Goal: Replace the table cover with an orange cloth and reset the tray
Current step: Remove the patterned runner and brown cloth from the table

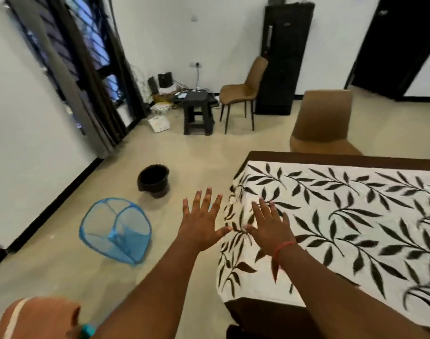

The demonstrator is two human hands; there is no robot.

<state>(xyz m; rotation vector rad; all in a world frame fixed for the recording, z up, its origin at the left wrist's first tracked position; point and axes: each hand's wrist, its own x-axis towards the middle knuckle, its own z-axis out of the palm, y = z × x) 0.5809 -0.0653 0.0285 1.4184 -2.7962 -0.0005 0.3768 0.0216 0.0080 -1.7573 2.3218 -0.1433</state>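
A white table cover with a black leaf print (343,216) lies over a dark brown table (307,156) on the right, one end hanging down the table's left end. My left hand (201,222) is stretched out flat with fingers spread, over the floor just left of that end. My right hand (270,227), with a red thread on the wrist, is open too, fingers spread above the cover's left edge. Neither hand holds anything. An orange-brown cloth (38,316) shows at the bottom left corner. No tray is in view.
A blue mesh basket (116,228) lies on its side on the floor, with a black bucket (154,179) behind it. A brown chair (324,123) stands at the table's far side. Another chair (243,91), a black stool (197,111) and tangled cables sit by the back wall.
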